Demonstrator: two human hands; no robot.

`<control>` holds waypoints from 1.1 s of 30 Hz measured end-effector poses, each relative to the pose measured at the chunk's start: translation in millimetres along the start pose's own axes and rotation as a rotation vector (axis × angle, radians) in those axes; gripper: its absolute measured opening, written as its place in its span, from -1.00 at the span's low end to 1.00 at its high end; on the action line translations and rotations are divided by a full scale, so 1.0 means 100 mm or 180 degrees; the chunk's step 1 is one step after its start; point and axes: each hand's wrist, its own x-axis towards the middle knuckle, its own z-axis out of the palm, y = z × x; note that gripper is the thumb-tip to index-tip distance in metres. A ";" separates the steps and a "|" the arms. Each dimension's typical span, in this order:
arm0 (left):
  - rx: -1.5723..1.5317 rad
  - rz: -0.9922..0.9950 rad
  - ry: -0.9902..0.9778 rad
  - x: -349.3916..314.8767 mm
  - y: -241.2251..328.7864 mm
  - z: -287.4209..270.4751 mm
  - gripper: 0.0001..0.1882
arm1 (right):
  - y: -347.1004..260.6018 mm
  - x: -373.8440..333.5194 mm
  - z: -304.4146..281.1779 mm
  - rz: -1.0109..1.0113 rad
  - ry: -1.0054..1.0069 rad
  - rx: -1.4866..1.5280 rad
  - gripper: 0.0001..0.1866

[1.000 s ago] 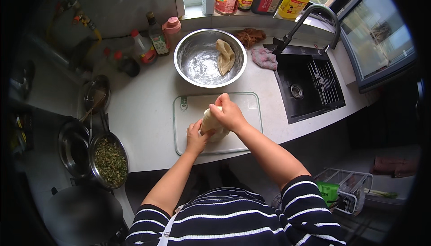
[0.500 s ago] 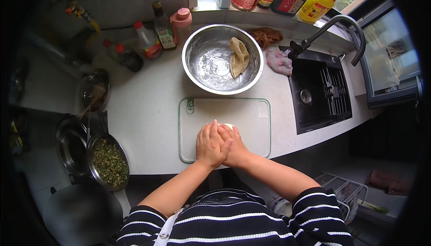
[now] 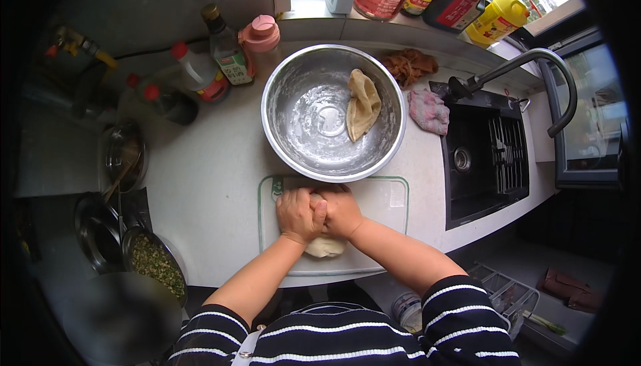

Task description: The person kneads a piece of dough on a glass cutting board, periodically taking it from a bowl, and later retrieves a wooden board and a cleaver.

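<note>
A pale lump of dough (image 3: 326,246) lies on a translucent cutting board with a green rim (image 3: 377,232). The dough's near part shows below my wrists, while its far part is covered by my hands. My left hand (image 3: 298,215) is closed over the far left side of the dough, its fingers curled. Pressed against it, my right hand (image 3: 339,212) is also closed on the dough, and its fingertips are mostly hidden. Just beyond the board stands a large steel bowl (image 3: 294,119) with floury residue inside; a crumpled beige cloth (image 3: 364,106) rests in it.
To the right are a black sink (image 3: 467,196) and faucet (image 3: 567,92), with a pink-grey rag (image 3: 429,111) beside them. Bottles (image 3: 227,52) and a pink-lidded jug (image 3: 260,39) stand at the back left. A bowl of chopped green filling (image 3: 157,262) sits at the lower left.
Both hands have gone from lying flat and overlapped to curled fingers at the dough's far side. More dough now shows below the wrists. The whole view has shifted slightly.
</note>
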 end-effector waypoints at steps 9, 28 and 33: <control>-0.0116 -0.0359 -0.0203 0.08 -0.11 0.01 -0.37 | -0.25 0.19 -0.26 0.0681 -0.1027 -0.0567 -0.35; 0.0321 0.0534 -0.0402 -0.97 0.29 -0.36 -0.15 | -0.77 -0.99 -0.07 -0.0016 0.0199 -0.0756 -0.29; -0.0010 0.0235 -0.0538 -0.78 0.23 -0.21 -0.29 | -0.44 -0.93 0.03 -0.0063 0.0000 0.0010 -0.20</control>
